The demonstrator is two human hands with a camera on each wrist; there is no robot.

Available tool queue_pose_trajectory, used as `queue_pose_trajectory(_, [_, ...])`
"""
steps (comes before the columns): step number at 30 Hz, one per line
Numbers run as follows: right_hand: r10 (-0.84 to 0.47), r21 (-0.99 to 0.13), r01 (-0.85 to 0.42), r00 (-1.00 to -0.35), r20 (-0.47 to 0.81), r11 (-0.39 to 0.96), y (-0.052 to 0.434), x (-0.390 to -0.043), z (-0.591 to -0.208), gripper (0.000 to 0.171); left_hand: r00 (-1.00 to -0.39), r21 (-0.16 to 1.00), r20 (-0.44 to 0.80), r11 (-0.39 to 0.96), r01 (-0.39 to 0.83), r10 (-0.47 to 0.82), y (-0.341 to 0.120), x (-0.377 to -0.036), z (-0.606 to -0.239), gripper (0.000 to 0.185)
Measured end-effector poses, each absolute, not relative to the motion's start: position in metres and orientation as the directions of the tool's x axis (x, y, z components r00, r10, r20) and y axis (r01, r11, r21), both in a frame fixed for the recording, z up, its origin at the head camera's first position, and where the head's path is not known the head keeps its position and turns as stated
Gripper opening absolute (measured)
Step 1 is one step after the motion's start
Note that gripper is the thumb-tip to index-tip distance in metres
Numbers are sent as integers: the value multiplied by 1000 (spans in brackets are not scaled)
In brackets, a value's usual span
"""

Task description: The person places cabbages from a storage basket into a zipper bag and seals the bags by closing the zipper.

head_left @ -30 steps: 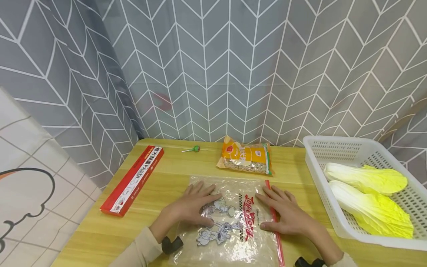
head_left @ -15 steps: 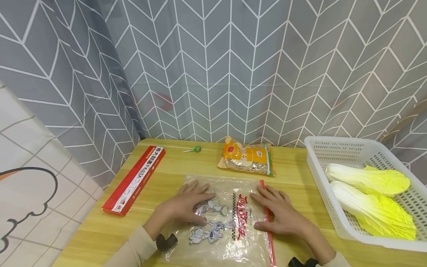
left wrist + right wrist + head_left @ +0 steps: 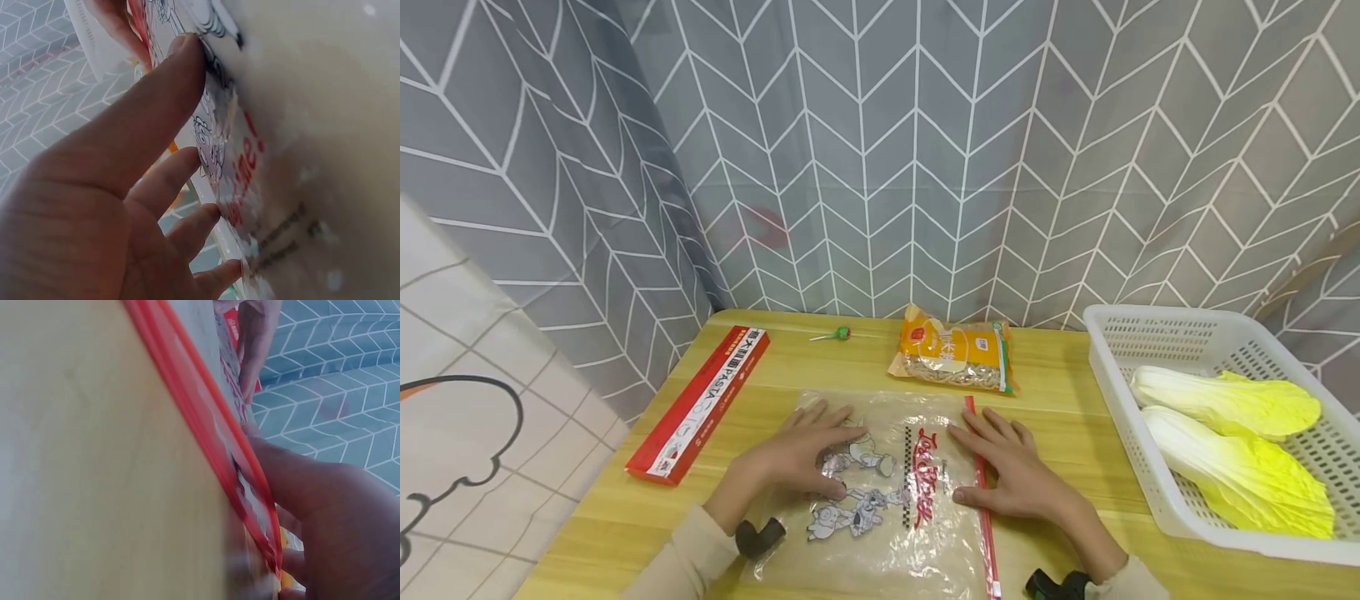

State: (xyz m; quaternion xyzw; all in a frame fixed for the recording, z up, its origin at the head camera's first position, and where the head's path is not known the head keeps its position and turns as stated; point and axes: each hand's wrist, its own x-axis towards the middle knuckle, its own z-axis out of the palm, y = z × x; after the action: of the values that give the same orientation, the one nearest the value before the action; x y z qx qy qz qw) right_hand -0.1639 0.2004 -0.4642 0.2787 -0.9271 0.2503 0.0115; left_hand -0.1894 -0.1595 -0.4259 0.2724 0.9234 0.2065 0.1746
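Observation:
A clear zip bag [image 3: 880, 550] with cartoon figures and red lettering lies flat on the wooden table, its red zip edge [image 3: 988, 542] toward the right. On the bag's left part rests my left hand [image 3: 793, 458], fingers spread; in the left wrist view its fingertips [image 3: 187, 157] touch the printed plastic. My right hand [image 3: 1011, 471] lies spread across the zip edge, thumb and fingertips on the plastic. The right wrist view shows the red zip strip [image 3: 206, 419] bowed up slightly, with a narrow gap along it, beside my right thumb [image 3: 281, 469].
Behind the bag lie an orange packet of dry food [image 3: 953, 350] and a green lollipop [image 3: 842, 333]. A red pasta box [image 3: 700, 404] sits at the left. To the right, a white plastic basket [image 3: 1120, 450] holds two pieces of napa cabbage [image 3: 1240, 475]. A patterned curtain [image 3: 880, 167] hangs behind.
Both hands have slid to the left together, carrying the bag with them across the table. The box, packet, lollipop and basket stay where they were.

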Motion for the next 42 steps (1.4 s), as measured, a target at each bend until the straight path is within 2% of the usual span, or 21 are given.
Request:
queue_pose_trajectory(10, [-490, -515, -500, -856, 168, 697, 195, -164, -471, 87, -810, 452, -229, 796, 403, 540, -156, -192, -416, 76])
queue_pose_trajectory(14, [-469, -536, -500, -859, 205, 681, 196, -165, -473, 87, -823, 463, -135, 769, 441, 552, -138, -194, -410, 63])
queue_pose_trajectory(18, [-435, -562, -499, -863, 257, 659, 198, -167, -474, 86, -802, 503, -21, 699, 508, 598, -111, -197, -411, 56])
queue_pose_trajectory(21, [-398, -600, -481, -874, 278, 639, 200, -169, -474, 86, -797, 555, 16, 657, 510, 604, -89, -198, -417, 55])
queue_pose_trajectory(28, [-327, -646, -457, -889, 319, 612, 204, -173, -477, 76, -838, 627, 32, 642, 441, 545, -60, -200, -430, 54])
queue_pose_trajectory(36, [-303, -647, -455, -890, 340, 612, 205, -174, -479, 72, -832, 565, -37, 699, 439, 553, -57, -207, -442, 62])
queue_pose_trajectory(42, [-284, -667, -446, -895, 343, 597, 205, -175, -479, 69, -838, 514, -2, 720, 467, 545, -57, -209, -447, 57])
